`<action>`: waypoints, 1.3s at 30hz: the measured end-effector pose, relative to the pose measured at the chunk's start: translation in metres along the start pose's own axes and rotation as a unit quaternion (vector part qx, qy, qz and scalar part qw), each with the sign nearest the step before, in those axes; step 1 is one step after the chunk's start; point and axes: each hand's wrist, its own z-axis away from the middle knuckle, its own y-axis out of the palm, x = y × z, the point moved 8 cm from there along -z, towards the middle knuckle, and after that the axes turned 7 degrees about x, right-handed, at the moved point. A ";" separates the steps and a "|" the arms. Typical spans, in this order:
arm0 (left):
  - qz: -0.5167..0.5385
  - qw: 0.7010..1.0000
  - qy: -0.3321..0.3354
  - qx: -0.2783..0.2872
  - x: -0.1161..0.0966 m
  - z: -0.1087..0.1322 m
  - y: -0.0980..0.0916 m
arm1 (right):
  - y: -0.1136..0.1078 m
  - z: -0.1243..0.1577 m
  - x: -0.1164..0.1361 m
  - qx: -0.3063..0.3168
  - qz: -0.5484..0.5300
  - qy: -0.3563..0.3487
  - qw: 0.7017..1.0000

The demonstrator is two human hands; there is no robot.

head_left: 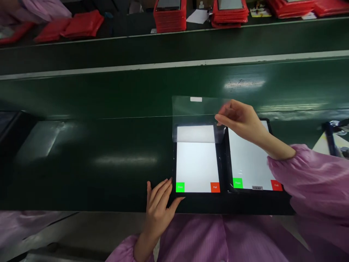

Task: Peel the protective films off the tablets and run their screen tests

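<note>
A tablet (196, 163) lies on the dark green bench with its screen lit white, a green box and a red "Fail" box at its lower corners. My left hand (159, 205) rests at its lower left corner, fingers stretched along the edge and thumb at the bottom side. With thumb and fingers pinched, my right hand (237, 116) holds a clear film (185, 109) by its right side. The film spans the tablet's upper part and reaches beyond its top edge; a small white label sits on it. A second lit tablet (249, 160) lies to the right, partly behind my right arm.
Across the back shelf stand stacks of red pouches (170, 18), with more red pouches (83, 23) near another person's sleeve (46, 10). A clear sheet (39, 138) and a dark object (11, 125) lie at the left. Blurred items (338, 138) are at the right edge.
</note>
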 end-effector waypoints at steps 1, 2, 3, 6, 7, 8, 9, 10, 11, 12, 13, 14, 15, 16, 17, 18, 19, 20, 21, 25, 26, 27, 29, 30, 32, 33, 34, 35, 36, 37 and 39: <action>0.003 1.000 -0.007 0.001 0.000 0.000 0.001 | 0.003 0.008 0.000 0.014 -0.021 0.015 1.000; 0.006 1.000 -0.012 0.001 0.000 0.001 0.001 | 0.008 0.017 0.000 0.027 -0.036 0.030 0.999; 0.008 1.000 -0.014 -0.004 0.000 0.001 0.000 | 0.012 0.026 -0.001 0.039 -0.042 0.045 0.997; 0.002 1.000 -0.017 -0.014 0.001 0.002 -0.002 | 0.030 0.048 -0.007 0.091 -0.013 0.065 0.994; -0.005 1.000 -0.014 -0.008 0.001 0.002 -0.002 | 0.036 0.055 -0.008 0.109 0.011 0.052 0.993; -0.015 1.000 -0.010 0.004 0.001 0.002 -0.002 | 0.041 0.060 -0.005 0.119 0.042 0.023 0.992; -0.029 0.999 -0.004 0.018 0.001 0.001 -0.001 | 0.045 0.066 -0.001 0.122 0.079 -0.017 0.989; -0.044 0.998 0.005 0.034 0.000 0.001 -0.001 | 0.048 0.072 0.004 0.113 0.121 -0.062 0.984; -0.059 0.997 0.015 0.047 -0.001 0.000 -0.002 | 0.052 0.079 0.011 0.099 0.174 -0.105 0.974; -0.076 0.995 0.018 0.059 -0.001 -0.001 -0.003 | 0.056 0.087 0.017 0.088 0.232 -0.144 0.958; -0.093 0.993 0.011 0.070 0.000 -0.002 -0.004 | 0.062 0.097 0.021 0.091 0.289 -0.173 0.937; -0.109 0.991 -0.002 0.079 0.002 -0.002 -0.006 | 0.068 0.107 0.025 0.103 0.337 -0.195 0.916; -0.123 0.989 -0.016 0.085 0.004 -0.003 -0.008 | 0.075 0.117 0.028 0.128 0.368 -0.211 0.896; -0.130 0.987 -0.029 0.090 0.005 -0.002 -0.009 | 0.080 0.129 0.029 0.159 0.378 -0.220 0.885; -0.127 0.987 -0.032 0.093 0.005 -0.002 -0.011 | 0.081 0.140 0.032 0.176 0.369 -0.224 0.885; -0.114 0.989 -0.023 0.091 0.004 -0.001 -0.012 | 0.079 0.150 0.035 0.182 0.353 -0.226 0.890; -0.092 0.992 -0.002 0.086 0.000 -0.001 -0.014 | 0.073 0.159 0.038 0.165 0.341 -0.227 0.897; -0.069 0.994 0.020 0.078 -0.003 0.000 -0.015 | 0.065 0.167 0.040 0.135 0.340 -0.229 0.902; -0.048 0.996 0.040 0.067 -0.006 0.001 -0.017 | 0.057 0.176 0.041 0.102 0.349 -0.231 0.902; -0.017 0.997 0.065 0.039 -0.008 0.000 -0.023 | 0.040 0.200 0.029 0.024 0.463 -0.206 0.862; -0.019 0.997 0.066 0.036 -0.008 -0.001 -0.024 | 0.041 0.203 0.024 0.022 0.495 -0.191 0.847; -0.022 0.997 0.066 0.034 -0.008 -0.002 -0.025 | 0.041 0.206 0.020 0.018 0.519 -0.180 0.836; -0.026 0.997 0.063 0.030 -0.007 -0.004 -0.026 | 0.041 0.211 0.018 -0.003 0.527 -0.173 0.832; -0.027 0.997 0.063 0.028 -0.006 -0.005 -0.027 | 0.040 0.213 0.019 -0.019 0.516 -0.174 0.838; -0.040 0.996 0.061 0.043 -0.005 -0.005 -0.024 | 0.036 0.215 0.019 -0.048 0.512 -0.165 0.841; -0.052 0.995 0.062 0.062 -0.004 -0.004 -0.021 | 0.034 0.216 0.016 -0.062 0.524 -0.152 0.836; -0.067 0.992 0.064 0.083 -0.004 -0.003 -0.017 | 0.032 0.217 0.013 -0.077 0.541 -0.136 0.827; -0.082 0.989 0.068 0.100 -0.003 -0.002 -0.014 | 0.030 0.217 0.011 -0.089 0.558 -0.124 0.815; -0.092 0.987 0.073 0.109 -0.003 -0.001 -0.012 | 0.027 0.218 0.007 -0.104 0.568 -0.107 0.810; -0.096 0.987 0.075 0.105 -0.002 -0.001 -0.012 | 0.024 0.218 0.004 -0.118 0.566 -0.086 0.812; -0.084 0.990 0.080 0.078 -0.001 -0.004 -0.014 | 0.016 0.218 -0.002 -0.139 0.534 -0.048 0.833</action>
